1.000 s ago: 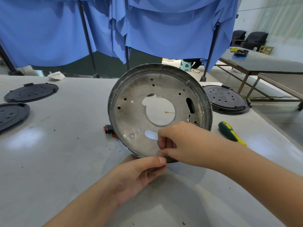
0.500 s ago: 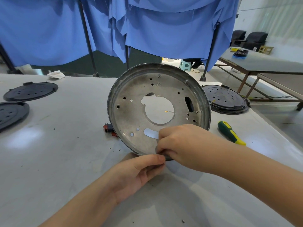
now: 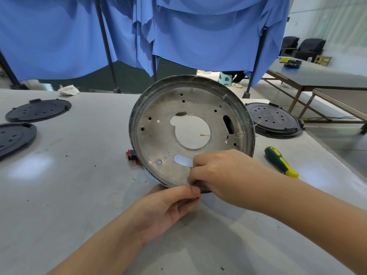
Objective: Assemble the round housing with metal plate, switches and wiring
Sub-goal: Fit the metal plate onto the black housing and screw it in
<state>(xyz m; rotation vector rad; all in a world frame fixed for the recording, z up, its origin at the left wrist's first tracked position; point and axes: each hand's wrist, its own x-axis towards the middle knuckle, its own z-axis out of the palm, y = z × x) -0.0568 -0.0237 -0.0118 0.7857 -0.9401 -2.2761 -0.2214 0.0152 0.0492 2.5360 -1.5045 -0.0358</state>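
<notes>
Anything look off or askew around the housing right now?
The round housing stands tilted on its edge, gripped at the lower rim by the right hand, left hand beneath. A red switch lies loose behind it; dark specks litter the table.

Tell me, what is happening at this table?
A person is working on a round metal housing, stood on edge on the grey table and tilted back. The right hand grips its lower rim, and the left hand pinches at the same spot from below. A small red switch peeks out behind the housing's left edge. A green and yellow screwdriver lies untouched to the right, and black round covers lie around the table.
</notes>
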